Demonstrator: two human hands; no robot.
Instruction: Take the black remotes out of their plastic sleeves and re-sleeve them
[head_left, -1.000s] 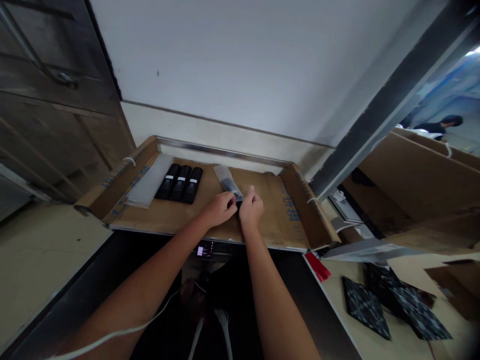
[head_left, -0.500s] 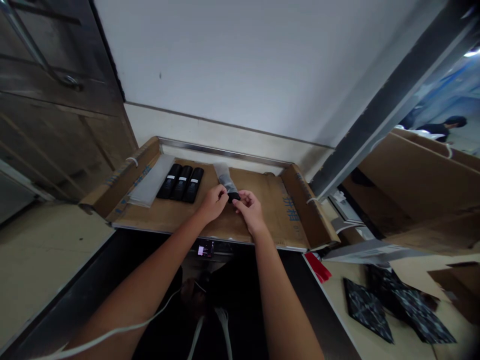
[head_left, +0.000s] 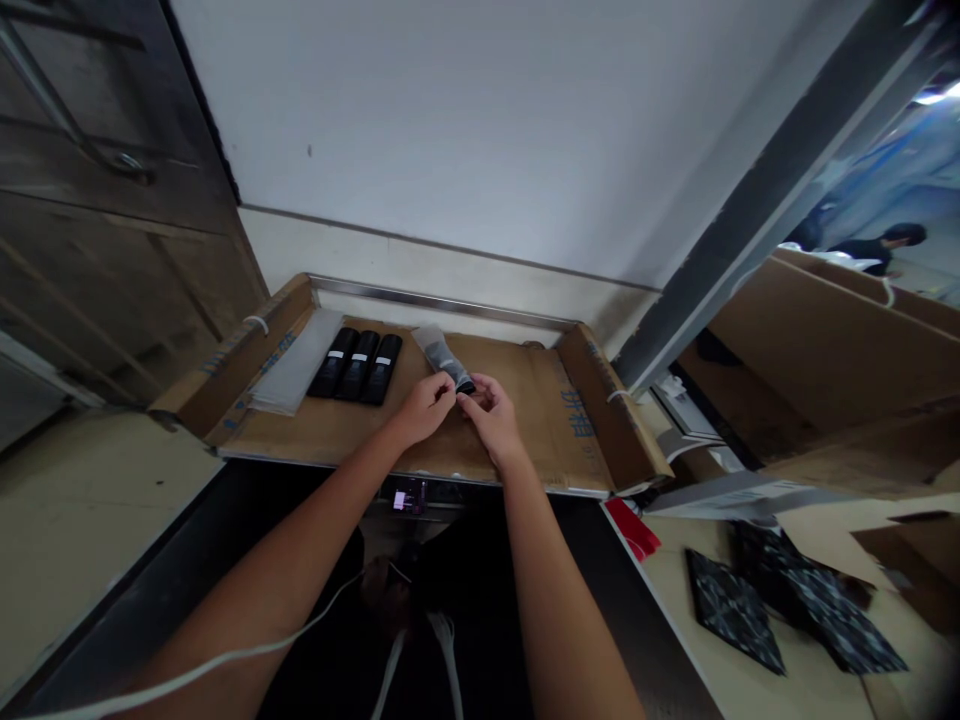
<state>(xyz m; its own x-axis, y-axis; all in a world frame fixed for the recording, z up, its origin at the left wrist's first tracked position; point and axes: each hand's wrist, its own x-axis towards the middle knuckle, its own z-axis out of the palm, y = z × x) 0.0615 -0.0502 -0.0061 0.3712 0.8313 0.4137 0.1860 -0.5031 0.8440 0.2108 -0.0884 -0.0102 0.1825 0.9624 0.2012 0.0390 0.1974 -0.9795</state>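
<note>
My left hand (head_left: pixel 424 408) and my right hand (head_left: pixel 490 418) meet at the middle of a cardboard-lined tray (head_left: pixel 544 425). Their fingertips pinch the lower end of a translucent grey plastic sleeve (head_left: pixel 437 353), which has a black object showing at that end. Most of the sleeve lies tilted on the cardboard, and my fingers partly hide the black object. To the left, several black remote controls (head_left: pixel 356 367) lie side by side with white labels. Beyond them lies a flat stack of grey sleeves (head_left: pixel 295 361).
Raised cardboard flaps (head_left: pixel 611 405) and a metal strip (head_left: pixel 442 303) border the tray, with a white wall behind. Black patterned sheets (head_left: pixel 731 610) and a red strip (head_left: pixel 631 528) lie on a lower right surface. A person (head_left: pixel 874 250) stands far right.
My hands have drawn closer together around the sleeve's black end. The sleeve now tilts further, with its upper end toward the left. The view has shifted slightly.
</note>
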